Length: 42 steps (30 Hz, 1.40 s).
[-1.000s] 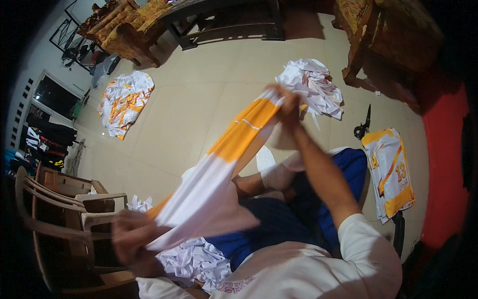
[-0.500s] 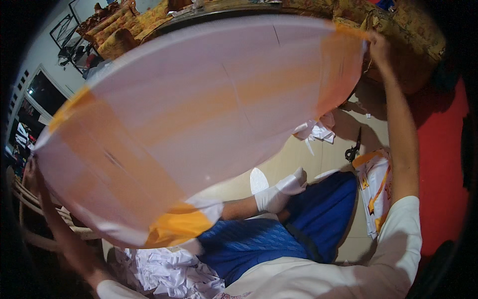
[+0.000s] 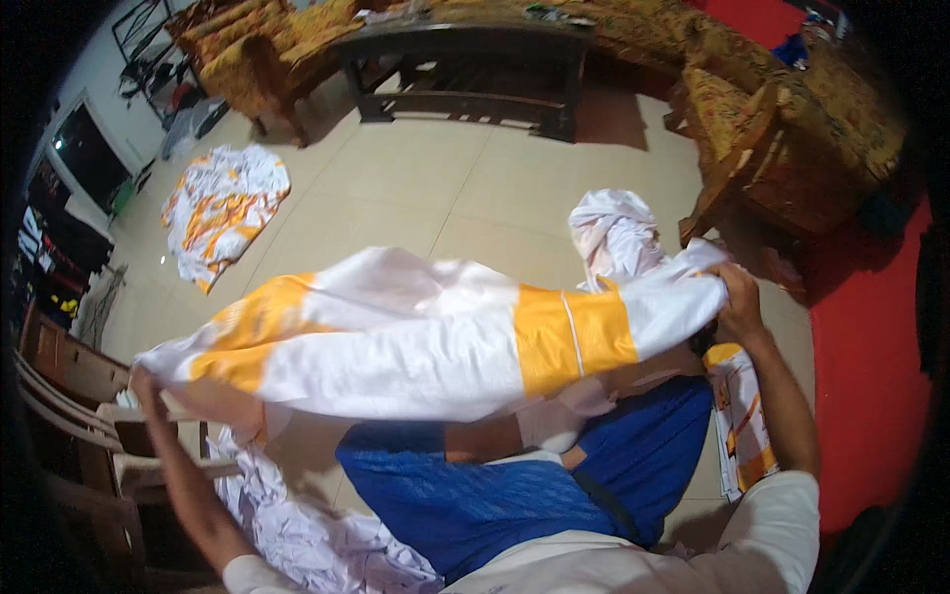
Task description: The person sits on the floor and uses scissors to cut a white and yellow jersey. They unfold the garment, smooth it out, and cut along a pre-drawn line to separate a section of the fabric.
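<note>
A wide white and orange cloth [image 3: 396, 356] is stretched in the air across my lap, sagging in folds between my two hands. Its left end is gripped in my left hand [image 3: 146, 384], whose fingers are partly blurred. My right hand [image 3: 737, 299] is closed round the right end, higher up and farther out. The orange band toward the right bears a thin pale line. Under the cloth are my legs in a blue wrap [image 3: 495, 505], and part of them is covered. A crumpled white cloth [image 3: 616, 238] lies on the floor just beyond the right end.
Loose white fabric [image 3: 317, 540] is heaped by my left side. Folded white and orange cloths [image 3: 740, 421] lie by my right knee. A white and orange pile [image 3: 233, 203] rests farther left. Beyond stand a dark low table [image 3: 475, 40] and flowered armchairs [image 3: 792, 148]; wooden furniture [image 3: 74, 396] is at left.
The cloth has come down from a high, spread-out position to a low, folded sag over my lap. Both hands have lowered, the left also moving inward. The floor and table behind now show.
</note>
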### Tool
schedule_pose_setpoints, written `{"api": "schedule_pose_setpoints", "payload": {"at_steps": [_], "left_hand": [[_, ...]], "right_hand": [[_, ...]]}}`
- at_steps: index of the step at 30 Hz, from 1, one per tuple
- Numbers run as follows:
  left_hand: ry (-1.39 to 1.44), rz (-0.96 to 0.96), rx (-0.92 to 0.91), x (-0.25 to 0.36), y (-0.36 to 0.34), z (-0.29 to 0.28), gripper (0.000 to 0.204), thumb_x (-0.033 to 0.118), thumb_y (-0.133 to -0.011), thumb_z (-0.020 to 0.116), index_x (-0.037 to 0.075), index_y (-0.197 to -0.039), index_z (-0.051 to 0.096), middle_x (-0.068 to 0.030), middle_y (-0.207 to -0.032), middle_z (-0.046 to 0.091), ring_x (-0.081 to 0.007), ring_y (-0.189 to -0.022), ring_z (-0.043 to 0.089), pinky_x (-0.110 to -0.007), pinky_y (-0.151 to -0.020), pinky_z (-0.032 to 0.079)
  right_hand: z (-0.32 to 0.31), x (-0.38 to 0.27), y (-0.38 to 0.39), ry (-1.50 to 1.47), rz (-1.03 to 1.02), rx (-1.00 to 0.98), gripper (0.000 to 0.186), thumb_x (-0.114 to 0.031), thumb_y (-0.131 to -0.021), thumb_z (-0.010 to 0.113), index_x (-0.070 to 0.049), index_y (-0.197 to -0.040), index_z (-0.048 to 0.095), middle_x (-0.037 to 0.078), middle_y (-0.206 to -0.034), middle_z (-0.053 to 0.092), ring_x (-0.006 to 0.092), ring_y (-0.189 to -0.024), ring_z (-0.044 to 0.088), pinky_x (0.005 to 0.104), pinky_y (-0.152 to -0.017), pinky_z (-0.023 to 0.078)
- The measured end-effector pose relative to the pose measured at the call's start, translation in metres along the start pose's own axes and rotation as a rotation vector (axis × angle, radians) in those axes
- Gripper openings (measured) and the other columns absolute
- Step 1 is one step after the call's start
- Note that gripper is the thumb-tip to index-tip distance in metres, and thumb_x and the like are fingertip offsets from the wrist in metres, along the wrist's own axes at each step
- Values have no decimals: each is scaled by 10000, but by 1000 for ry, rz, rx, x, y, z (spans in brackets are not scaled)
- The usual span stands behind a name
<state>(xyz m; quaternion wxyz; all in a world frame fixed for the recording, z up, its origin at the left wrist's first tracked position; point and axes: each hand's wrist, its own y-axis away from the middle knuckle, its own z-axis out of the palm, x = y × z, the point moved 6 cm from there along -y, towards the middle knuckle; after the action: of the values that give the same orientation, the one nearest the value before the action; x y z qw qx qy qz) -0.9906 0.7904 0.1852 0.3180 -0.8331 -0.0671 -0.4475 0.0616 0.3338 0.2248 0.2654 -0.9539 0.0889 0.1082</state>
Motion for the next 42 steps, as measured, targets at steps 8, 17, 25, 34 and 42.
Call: {"api": "schedule_pose_setpoints", "payload": {"at_steps": [8, 17, 25, 34, 42], "left_hand": [[-171, 158, -436, 157, 240, 132, 233, 119, -881, 608, -28, -1056, 564, -88, -885, 628, -199, -796, 619, -352, -703, 505], [407, 405, -1301, 428, 562, 272, 289, 159, -871, 634, -22, -1094, 603, -199, -786, 615, -354, -738, 603, -442, -718, 446], [316, 398, -1276, 357, 442, 79, 315, 275, -829, 613, 19, -1010, 641, -127, -765, 585, -319, -661, 597, -400, -601, 462], [-114, 1, -115, 102, 110, -112, 334, 323, -1002, 444, 43, -1111, 588, -95, -1058, 616, -186, -929, 618, -343, -784, 521], [-829, 771, -574, 157, -25, 186, 123, 142, -778, 639, 26, -798, 673, -135, -753, 675, -208, -675, 624, -398, -651, 508]], "right_hand": [[16, 27, 91, -478, 459, 62, 235, 21, -754, 466, -15, -945, 597, 37, -887, 603, 131, -827, 574, 268, -781, 470], [79, -231, 10, -442, -444, -74, 299, -169, -691, 700, -47, -959, 646, 146, -920, 667, 351, -777, 666, 385, -737, 537], [44, 114, 52, -272, 392, 585, 166, -124, -838, 566, -38, -941, 664, 66, -858, 683, 193, -788, 650, 320, -731, 519], [42, 233, 49, -1409, 209, 520, 352, -315, -930, 501, -9, -1030, 642, 111, -865, 665, 224, -787, 634, 350, -774, 548], [-44, 195, -228, 339, 312, 124, 387, 19, -737, 648, -47, -1118, 668, 177, -1043, 688, 308, -982, 653, 418, -910, 495]]}}
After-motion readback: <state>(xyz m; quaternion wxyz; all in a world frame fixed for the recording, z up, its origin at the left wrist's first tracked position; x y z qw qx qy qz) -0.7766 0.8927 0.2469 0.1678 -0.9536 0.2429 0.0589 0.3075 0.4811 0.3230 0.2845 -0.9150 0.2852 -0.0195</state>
